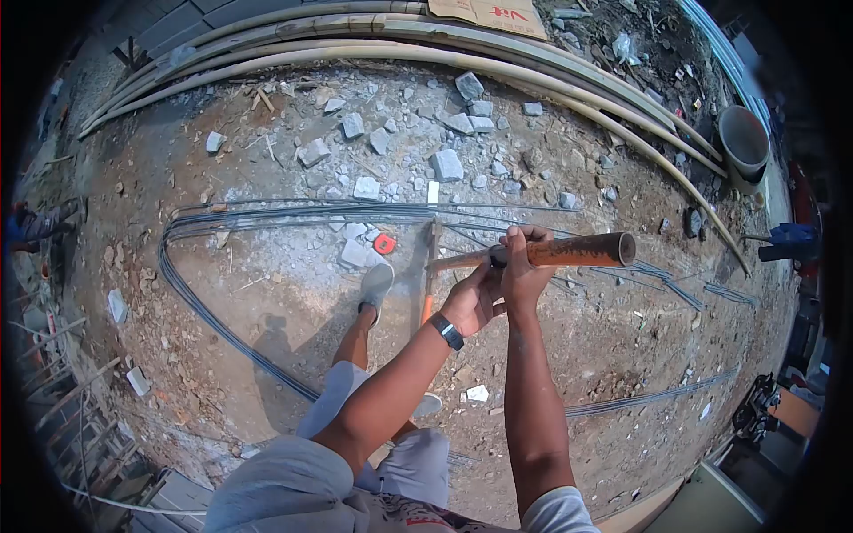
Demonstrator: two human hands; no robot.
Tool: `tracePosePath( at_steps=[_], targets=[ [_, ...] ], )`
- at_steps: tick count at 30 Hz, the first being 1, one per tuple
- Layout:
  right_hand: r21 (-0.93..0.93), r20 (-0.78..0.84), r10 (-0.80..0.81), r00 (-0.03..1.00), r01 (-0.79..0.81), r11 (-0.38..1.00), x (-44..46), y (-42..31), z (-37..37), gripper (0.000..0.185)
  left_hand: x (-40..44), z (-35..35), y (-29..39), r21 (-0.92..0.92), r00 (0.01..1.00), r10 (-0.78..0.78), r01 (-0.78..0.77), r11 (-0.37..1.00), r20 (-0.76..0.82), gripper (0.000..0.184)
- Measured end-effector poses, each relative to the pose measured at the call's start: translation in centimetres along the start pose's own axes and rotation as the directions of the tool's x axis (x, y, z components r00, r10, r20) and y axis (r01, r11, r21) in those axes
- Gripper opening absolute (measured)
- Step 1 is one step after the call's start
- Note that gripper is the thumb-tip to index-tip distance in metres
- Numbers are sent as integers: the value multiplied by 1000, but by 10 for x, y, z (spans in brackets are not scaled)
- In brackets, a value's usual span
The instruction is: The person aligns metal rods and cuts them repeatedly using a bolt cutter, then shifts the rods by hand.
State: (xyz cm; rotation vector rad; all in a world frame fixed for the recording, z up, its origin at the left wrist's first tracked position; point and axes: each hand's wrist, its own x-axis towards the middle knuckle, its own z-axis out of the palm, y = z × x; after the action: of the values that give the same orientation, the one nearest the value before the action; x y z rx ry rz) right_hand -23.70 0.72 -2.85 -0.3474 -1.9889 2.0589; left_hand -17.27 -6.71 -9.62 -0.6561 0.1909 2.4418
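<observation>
A long wooden tool handle [569, 252], orange-brown with a wider, dark end at the right, lies crosswise in front of me. My right hand [526, 275] is wrapped round it, thumb on top. Just left of that, my left hand [474, 300], with a dark watch [446, 330] on the wrist, closes on the same handle near a dark band. At its left end the handle meets an upright, narrow piece with an orange lower part [428, 298]; whether they are joined I cannot tell. Bent steel bars [355, 210] lie on the ground beyond.
A red tape measure [384, 244] lies near my shoe [377, 282]. Broken stone blocks [446, 165] are scattered ahead, with long bamboo poles [355, 51] behind them. A bucket [745, 140] stands at the right. Another person's leg [44, 220] shows at the left edge.
</observation>
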Motion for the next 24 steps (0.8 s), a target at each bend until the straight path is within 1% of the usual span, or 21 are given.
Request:
tracePosePath(
  at_steps=[1, 2, 3, 4, 5, 6, 7, 8, 9, 10, 11, 13, 15, 18, 21, 22, 24],
  targets=[
    [35, -31, 65, 997, -64, 997, -2, 19, -5, 20, 1, -33, 9, 204, 970, -120, 164, 965, -212, 43],
    [32, -30, 33, 999, -32, 999, -2, 23, -5, 22, 6, -76, 21, 437, 898, -190, 367, 821, -397, 49],
    [24, -33, 7, 999, -7, 1000, -1, 21, -3, 24, 10, -121, 31, 570, 873, -154, 427, 702, -463, 54],
    [64, -12, -45, 999, 45, 997, 0, 28, -2, 28, 20, -185, 42, 660, 904, -99, 375, 650, -416, 52],
    [103, 9, -92, 996, 91, 991, 1, 38, 0, 32, 27, -220, 63, 707, 855, 3, 426, 565, -518, 46],
    [103, 24, -117, 993, 114, 988, -2, 50, 6, 36, 45, -273, 85, 859, 870, 117, 436, 268, -478, 40],
    [106, 34, -148, 988, 144, 984, -4, 64, 12, 40, 65, -317, 100, 872, 800, 348, 458, 172, -489, 40],
    [61, 22, -150, 988, 149, 987, -7, 78, 19, 43, 86, -336, 120, 894, 735, 561, 448, 19, -380, 46],
    [13, 13, -153, 988, 153, 988, -10, 90, 23, 45, 107, -330, 150, 872, 710, 559, 487, 51, -429, 44],
    [-9, -16, -172, 985, 172, 985, -12, 96, 27, 47, 134, -344, 169, 887, 726, 583, 462, -22, -364, 43],
    [-28, -43, -191, 981, 190, 981, -14, 100, 30, 49, 159, -359, 186, 882, 767, 598, 425, -204, -231, 44],
    [21, -3, -177, 984, 177, 984, -11, 105, 29, 48, 206, -363, 214, 799, 826, 560, 379, -467, -65, 43],
    [10, -151, -172, 973, 175, 984, -12, 110, 33, 51, 248, -374, 233, 757, 872, 486, 285, -588, 49, 41],
    [24, -72, -141, 987, 143, 989, -14, 111, 18, 67, 290, -403, 230, 659, 847, 481, 232, -715, 224, 38],
    [40, -113, -203, 973, 208, 977, -10, 117, 20, 72, 301, -399, 223, 617, 885, 466, 362, -699, 8, 40],
    [39, -129, -216, 968, 223, 974, -11, 119, 21, 69, 302, -402, 224, 613, 898, 441, 343, -712, 10, 40],
    [21, -103, -221, 970, 224, 974, -9, 118, 19, 69, 304, -407, 222, 628, 922, 385, 328, -706, -49, 40]
  ],
)
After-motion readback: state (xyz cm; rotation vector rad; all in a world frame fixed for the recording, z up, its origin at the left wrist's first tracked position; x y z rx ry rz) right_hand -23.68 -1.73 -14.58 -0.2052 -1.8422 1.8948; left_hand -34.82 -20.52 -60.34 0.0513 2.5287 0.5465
